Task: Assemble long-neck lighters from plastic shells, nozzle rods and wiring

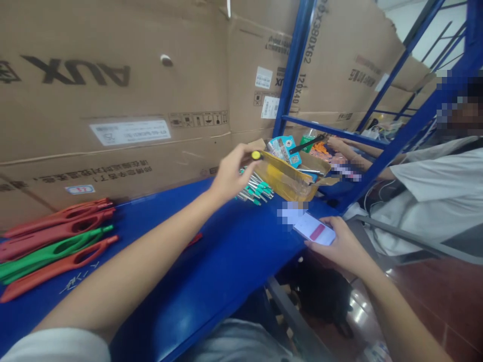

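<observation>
My left hand [230, 173] pinches a small tool with a yellow end [256, 155], probably a screwdriver, whose shaft is hidden by my fingers. Just below it lies a loose pile of green-handled screwdrivers [254, 187] with steel shafts. Beyond them stands an open cardboard box [287, 176] with yellow tape, holding a teal printed card [285, 151] and a black-handled tool [306, 143]. My right hand [341, 246] holds a white smartphone [314, 231] at the blue bench's near edge, its screen showing a red bar.
A blue workbench [211, 251] carries several red and green plastic tool grips [56, 241] at the left. Large AUX cardboard cartons [113, 100] stand behind it on blue metal racking [292, 65]. A co-worker's arm [354, 153] in a white shirt reaches in at the right.
</observation>
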{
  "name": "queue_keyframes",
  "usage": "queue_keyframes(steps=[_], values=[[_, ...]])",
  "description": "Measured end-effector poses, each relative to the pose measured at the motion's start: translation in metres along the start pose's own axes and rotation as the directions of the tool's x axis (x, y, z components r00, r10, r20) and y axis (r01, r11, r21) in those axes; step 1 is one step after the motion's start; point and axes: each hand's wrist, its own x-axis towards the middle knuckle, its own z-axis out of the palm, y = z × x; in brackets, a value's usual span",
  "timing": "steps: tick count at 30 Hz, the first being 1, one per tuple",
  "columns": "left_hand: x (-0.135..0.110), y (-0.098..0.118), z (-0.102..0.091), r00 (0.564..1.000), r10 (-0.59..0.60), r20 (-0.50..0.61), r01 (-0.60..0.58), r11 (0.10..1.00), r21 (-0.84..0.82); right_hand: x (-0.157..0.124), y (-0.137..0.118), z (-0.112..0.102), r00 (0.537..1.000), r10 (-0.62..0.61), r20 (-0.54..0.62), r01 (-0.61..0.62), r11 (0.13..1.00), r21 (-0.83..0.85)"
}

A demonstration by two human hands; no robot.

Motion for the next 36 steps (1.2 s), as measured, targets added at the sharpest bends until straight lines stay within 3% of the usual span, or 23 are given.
queue_keyframes(steps=[2,5,7,9,13,15,16,17,19,21,23,24,26,28,31,33,36], values=[[-0.007,-0.002,-0.026,0.995,-0.056,-0.078,0.058,0.998,0.018,0.010,-0.009,0.004,0.999,-0.034,0.016,0.035,0.999,-0.036],[-0.025,-0.003,-0.064,0.992,-0.094,-0.087,0.107,0.981,0.160,0.024,-0.017,0.015,0.999,-0.038,0.025,0.041,0.988,-0.147],[-0.040,-0.004,-0.085,0.997,-0.077,0.003,0.072,0.939,0.336,0.031,-0.018,0.024,0.999,-0.040,-0.001,0.039,0.974,-0.222],[-0.055,-0.007,-0.102,0.982,-0.092,0.166,0.003,0.881,0.473,0.034,-0.018,0.030,0.999,-0.043,-0.026,0.035,0.962,-0.270],[-0.081,-0.014,-0.126,0.922,-0.158,0.353,-0.077,0.819,0.568,0.032,-0.035,0.031,0.985,-0.058,-0.161,0.004,0.948,-0.319],[-0.090,-0.015,-0.134,0.913,-0.172,0.370,-0.091,0.798,0.596,0.029,-0.060,0.031,0.940,-0.189,-0.285,0.133,0.970,-0.206],[-0.094,-0.014,-0.137,0.910,-0.162,0.382,-0.117,0.783,0.611,0.029,-0.077,0.033,0.921,-0.259,-0.289,0.245,0.966,-0.087],[-0.096,-0.012,-0.139,0.903,-0.140,0.407,-0.161,0.767,0.621,0.031,-0.096,0.036,0.926,-0.296,-0.233,0.320,0.945,0.072],[-0.100,-0.005,-0.139,0.868,-0.061,0.492,-0.300,0.726,0.619,0.038,-0.138,0.049,0.959,-0.279,0.045,0.229,0.862,0.453],[-0.103,0.004,-0.136,0.815,0.021,0.579,-0.431,0.689,0.582,0.050,-0.179,0.068,0.877,-0.286,0.386,-0.067,0.723,0.687],[-0.105,0.013,-0.130,0.796,0.072,0.601,-0.491,0.658,0.571,0.065,-0.214,0.088,0.738,-0.297,0.606,-0.397,0.535,0.746],[-0.106,0.016,-0.128,0.795,0.078,0.601,-0.499,0.648,0.575,0.072,-0.229,0.097,0.673,-0.332,0.661,-0.516,0.429,0.741],[-0.108,0.021,-0.125,0.811,0.073,0.580,-0.479,0.652,0.588,0.085,-0.250,0.112,0.649,-0.364,0.668,-0.543,0.393,0.742],[-0.111,0.027,-0.125,0.846,0.009,0.533,-0.399,0.673,0.623,0.095,-0.262,0.123,0.654,-0.369,0.660,-0.535,0.391,0.749],[-0.123,0.042,-0.131,0.894,-0.197,0.402,-0.173,0.676,0.716,0.109,-0.261,0.131,0.742,-0.307,0.596,-0.464,0.406,0.787],[-0.139,0.059,-0.138,0.864,-0.356,0.356,-0.049,0.645,0.763,0.119,-0.251,0.133,0.805,-0.238,0.543,-0.402,0.455,0.795],[-0.169,0.084,-0.149,0.793,-0.501,0.347,0.022,0.591,0.806,0.135,-0.231,0.131,0.839,-0.174,0.516,-0.325,0.601,0.730]])
